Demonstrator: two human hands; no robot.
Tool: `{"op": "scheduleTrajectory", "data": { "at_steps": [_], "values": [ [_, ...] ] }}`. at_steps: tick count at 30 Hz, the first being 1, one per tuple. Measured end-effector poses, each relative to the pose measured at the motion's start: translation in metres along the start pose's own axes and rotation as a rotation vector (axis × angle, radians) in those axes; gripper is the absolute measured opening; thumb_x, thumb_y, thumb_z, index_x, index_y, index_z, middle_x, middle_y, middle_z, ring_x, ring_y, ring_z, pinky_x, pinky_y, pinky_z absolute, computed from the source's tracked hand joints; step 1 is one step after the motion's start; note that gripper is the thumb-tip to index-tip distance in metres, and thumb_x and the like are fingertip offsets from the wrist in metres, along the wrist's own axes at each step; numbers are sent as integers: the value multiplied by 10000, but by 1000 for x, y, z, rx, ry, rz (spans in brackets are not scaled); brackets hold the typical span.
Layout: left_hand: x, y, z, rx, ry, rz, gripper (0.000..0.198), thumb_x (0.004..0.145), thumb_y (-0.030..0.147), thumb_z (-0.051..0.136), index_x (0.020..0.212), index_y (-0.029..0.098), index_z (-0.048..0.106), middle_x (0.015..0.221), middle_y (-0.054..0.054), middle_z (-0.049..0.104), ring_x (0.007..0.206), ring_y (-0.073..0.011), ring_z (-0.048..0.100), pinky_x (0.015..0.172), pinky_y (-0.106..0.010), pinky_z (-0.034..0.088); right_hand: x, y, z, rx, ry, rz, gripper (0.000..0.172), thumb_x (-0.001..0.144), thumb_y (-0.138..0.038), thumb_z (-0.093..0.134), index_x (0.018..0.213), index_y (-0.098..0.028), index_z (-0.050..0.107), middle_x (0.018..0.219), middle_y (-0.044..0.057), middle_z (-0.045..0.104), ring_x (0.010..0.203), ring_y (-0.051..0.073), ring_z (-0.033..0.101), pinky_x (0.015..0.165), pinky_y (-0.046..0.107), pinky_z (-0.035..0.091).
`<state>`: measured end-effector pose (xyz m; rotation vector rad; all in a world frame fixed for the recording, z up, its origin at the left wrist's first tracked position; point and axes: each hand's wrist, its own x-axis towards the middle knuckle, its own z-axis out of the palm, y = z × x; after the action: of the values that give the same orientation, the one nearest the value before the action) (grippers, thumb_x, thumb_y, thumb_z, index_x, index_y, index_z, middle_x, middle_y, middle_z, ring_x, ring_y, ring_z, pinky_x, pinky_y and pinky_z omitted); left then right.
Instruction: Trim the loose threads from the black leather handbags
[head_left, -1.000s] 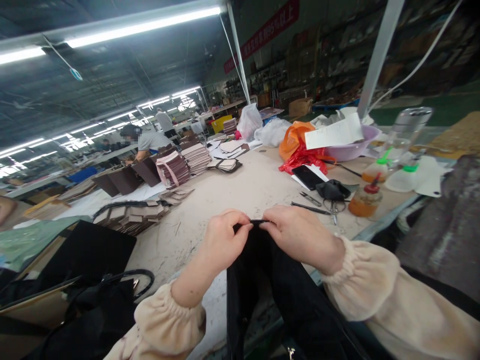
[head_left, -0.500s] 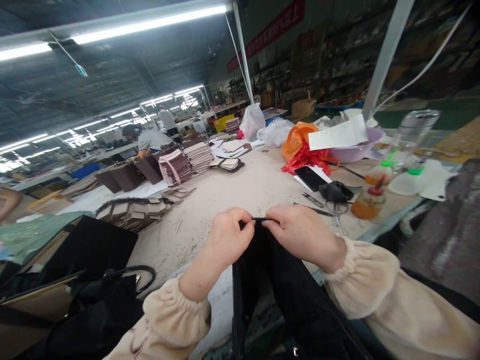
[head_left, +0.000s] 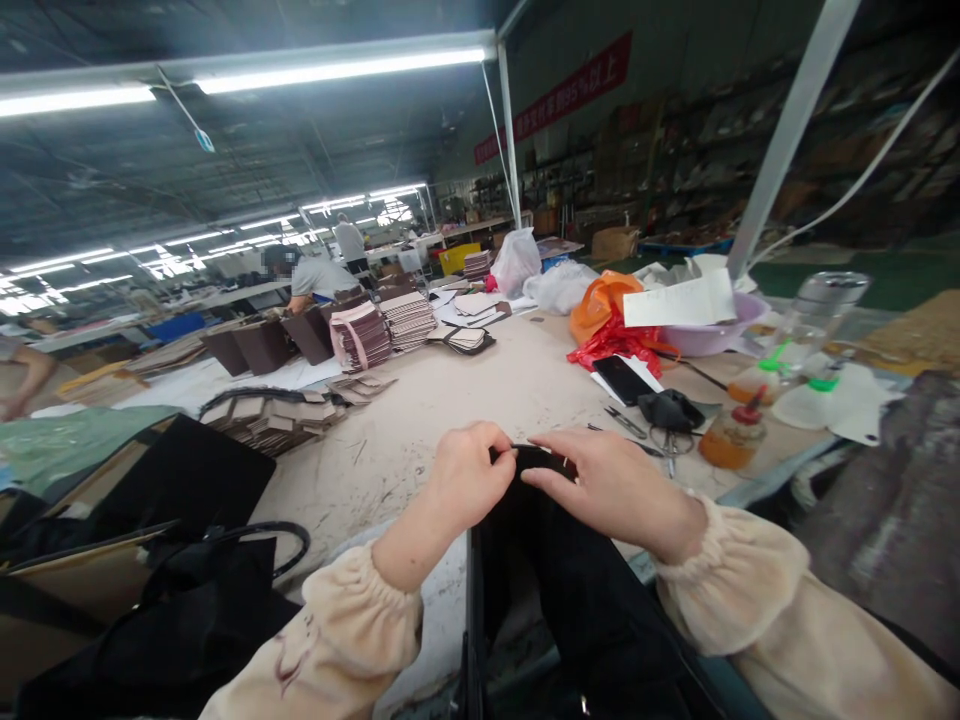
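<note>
Black cloth (head_left: 570,570) hangs over the near table edge, its upper edge bunched at my fingertips; its full shape is hidden. My left hand (head_left: 469,475) is closed, pinching that edge between thumb and index finger. Just to the right, my right hand (head_left: 611,485) has its thumb and index finger parted, with the cloth's edge running between them. To the left lie a black bag (head_left: 180,620) with a dark looped handle and a black panel (head_left: 187,490).
Snips (head_left: 626,422), a phone (head_left: 624,380), keys (head_left: 670,445) and a glue bottle (head_left: 733,440) lie right. Behind are a purple basin (head_left: 720,335) and plastic bags (head_left: 517,262). Brown stacks (head_left: 360,335) stand left; a co-worker (head_left: 315,275) bends beyond.
My right thumb and index finger have spread apart from their pinch on the cloth's edge. My left hand still pinches it. The view has tilted slightly.
</note>
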<state>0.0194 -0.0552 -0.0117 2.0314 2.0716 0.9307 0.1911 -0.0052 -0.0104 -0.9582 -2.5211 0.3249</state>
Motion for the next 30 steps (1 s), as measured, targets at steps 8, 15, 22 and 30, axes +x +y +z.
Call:
{"op": "scheduleTrajectory", "data": {
  "at_steps": [8,15,22,30],
  "values": [
    [0,0,-3,21,-12,39,117,720,132,526,671,186,618,708,14,655,680,-119,579,671,-243,431,21,-6,3,-167,-16,-47,255,885,-331,465,788,-221,673,804,25,655,766,154,600,648,253,355],
    [2,-8,-6,-55,-35,12,75,722,152,553,750,197,606,732,19,662,694,-124,602,674,-240,452,24,-13,4,-276,28,-86,230,862,-282,486,696,-189,615,750,22,625,697,149,577,570,271,294],
    [-2,-23,-20,-65,-127,-62,200,743,255,596,930,219,656,900,-2,700,817,-163,635,768,-265,477,24,-8,0,-263,9,-75,240,860,-274,474,696,-178,621,762,38,632,721,160,581,602,270,319],
    [5,-22,-18,-46,-137,-60,207,729,219,599,921,235,674,930,9,704,840,-166,631,782,-259,468,22,-6,-1,-279,5,-55,240,860,-281,467,719,-177,632,773,47,635,713,162,577,610,274,333]
  ]
}}
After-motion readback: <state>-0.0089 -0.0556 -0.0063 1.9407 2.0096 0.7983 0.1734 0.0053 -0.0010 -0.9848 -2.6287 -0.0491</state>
